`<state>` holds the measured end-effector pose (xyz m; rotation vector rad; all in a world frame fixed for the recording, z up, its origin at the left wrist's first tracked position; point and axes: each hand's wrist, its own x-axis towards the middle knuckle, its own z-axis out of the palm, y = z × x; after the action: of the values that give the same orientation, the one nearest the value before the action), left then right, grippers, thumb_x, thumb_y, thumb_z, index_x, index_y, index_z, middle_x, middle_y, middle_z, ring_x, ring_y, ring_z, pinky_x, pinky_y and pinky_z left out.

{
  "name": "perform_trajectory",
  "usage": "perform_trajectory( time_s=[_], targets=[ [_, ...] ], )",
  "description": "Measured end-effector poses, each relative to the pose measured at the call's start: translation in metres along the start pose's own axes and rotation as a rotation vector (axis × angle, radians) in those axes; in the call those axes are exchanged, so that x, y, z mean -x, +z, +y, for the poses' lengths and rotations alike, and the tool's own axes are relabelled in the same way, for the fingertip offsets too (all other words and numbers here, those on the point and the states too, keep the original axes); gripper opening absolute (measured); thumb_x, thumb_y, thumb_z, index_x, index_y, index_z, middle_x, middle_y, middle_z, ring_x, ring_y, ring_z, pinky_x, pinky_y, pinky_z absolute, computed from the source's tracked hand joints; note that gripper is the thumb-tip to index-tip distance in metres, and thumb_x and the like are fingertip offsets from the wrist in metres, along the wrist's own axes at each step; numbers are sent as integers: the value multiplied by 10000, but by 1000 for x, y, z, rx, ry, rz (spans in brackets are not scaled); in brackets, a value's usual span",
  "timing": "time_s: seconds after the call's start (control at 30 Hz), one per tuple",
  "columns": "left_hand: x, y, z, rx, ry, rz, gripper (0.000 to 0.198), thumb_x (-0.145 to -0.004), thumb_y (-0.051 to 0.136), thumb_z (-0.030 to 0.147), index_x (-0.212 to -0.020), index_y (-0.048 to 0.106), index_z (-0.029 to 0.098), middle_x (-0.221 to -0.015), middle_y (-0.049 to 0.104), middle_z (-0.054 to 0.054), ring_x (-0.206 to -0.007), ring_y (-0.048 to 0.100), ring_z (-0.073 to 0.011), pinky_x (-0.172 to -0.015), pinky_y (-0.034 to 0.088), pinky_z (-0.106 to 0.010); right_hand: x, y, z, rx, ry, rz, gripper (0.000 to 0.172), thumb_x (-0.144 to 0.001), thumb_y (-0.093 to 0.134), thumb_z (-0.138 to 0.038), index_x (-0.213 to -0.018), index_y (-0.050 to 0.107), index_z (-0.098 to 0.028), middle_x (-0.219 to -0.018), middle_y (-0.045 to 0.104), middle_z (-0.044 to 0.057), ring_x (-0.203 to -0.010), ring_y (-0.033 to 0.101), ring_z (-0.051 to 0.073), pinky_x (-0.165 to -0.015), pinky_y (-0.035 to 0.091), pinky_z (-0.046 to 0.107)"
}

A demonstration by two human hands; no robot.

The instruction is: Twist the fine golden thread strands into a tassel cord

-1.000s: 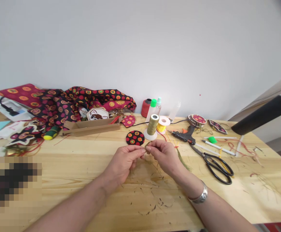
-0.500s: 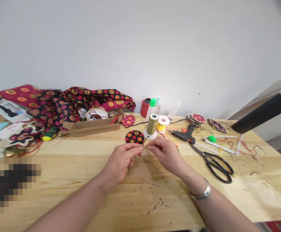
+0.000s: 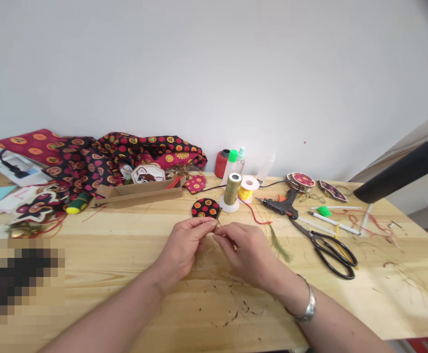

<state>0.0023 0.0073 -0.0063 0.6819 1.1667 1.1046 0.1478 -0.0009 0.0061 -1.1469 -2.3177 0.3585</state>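
Note:
My left hand (image 3: 189, 242) is closed in a pinch, thumb against forefinger, on a thin olive thread (image 3: 219, 216) that rises from the fingertips toward the spool. Almost touching it, my right hand (image 3: 246, 250) also pinches at the same thread; its exact hold is hidden by the fingers. Just behind the hands stands an olive thread spool (image 3: 233, 190) on a white base. A round patterned fabric piece (image 3: 205, 208) lies left of the spool. Beyond my right hand lies an olive tassel (image 3: 280, 246) beside a red cord (image 3: 255, 214).
Black-handled scissors (image 3: 333, 255) and a glue gun (image 3: 282, 205) lie to the right. A yellow cord spool (image 3: 249, 188) and small bottles (image 3: 232, 164) stand behind. Left are a cardboard tray (image 3: 140, 193) and heaped patterned fabric (image 3: 88, 162). Thread scraps dot the wooden table (image 3: 125, 274).
My right hand has moved down and slightly left, turning over beside the left fingertips. The tassel now shows beyond it. My left hand stays nearly in place.

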Motion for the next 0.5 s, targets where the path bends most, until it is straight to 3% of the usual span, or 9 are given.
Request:
perform_trajectory(
  time_s=[0.13, 0.27, 0.4, 0.5],
  targets=[
    [-3, -4, -1, 98, -101, -64, 150, -587, 712, 240, -642, 648, 116, -519, 531, 31, -373, 237, 3, -348, 129, -159, 3, 4, 1, 349, -254, -68, 163, -815, 392, -93, -811, 547, -145, -706, 586, 52, -593, 493, 152, -543, 344, 288],
    [-7, -8, -4, 183, -167, -138, 134, -613, 696, 203, -633, 626, 91, -547, 538, 13, -373, 226, 13, -345, 110, -147, 4, 6, 2, 503, -366, -68, 178, -811, 368, -53, -821, 526, -136, -695, 550, 48, -570, 459, 157, -510, 319, 306],
    [-9, -9, -5, 223, -179, -155, 123, -615, 691, 183, -626, 602, 99, -553, 544, 15, -367, 255, 12, -340, 119, -139, 4, 3, 2, 456, -419, -59, 178, -831, 379, -101, -761, 537, -147, -677, 548, 46, -582, 461, 149, -519, 318, 301],
    [-8, -7, -3, 214, -164, -146, 128, -605, 696, 185, -632, 603, 102, -528, 529, 28, -359, 253, 13, -337, 126, -136, 1, -2, 4, 203, -317, 66, 190, -843, 411, -208, -739, 563, -160, -722, 573, 60, -663, 497, 156, -586, 363, 301]
  ],
)
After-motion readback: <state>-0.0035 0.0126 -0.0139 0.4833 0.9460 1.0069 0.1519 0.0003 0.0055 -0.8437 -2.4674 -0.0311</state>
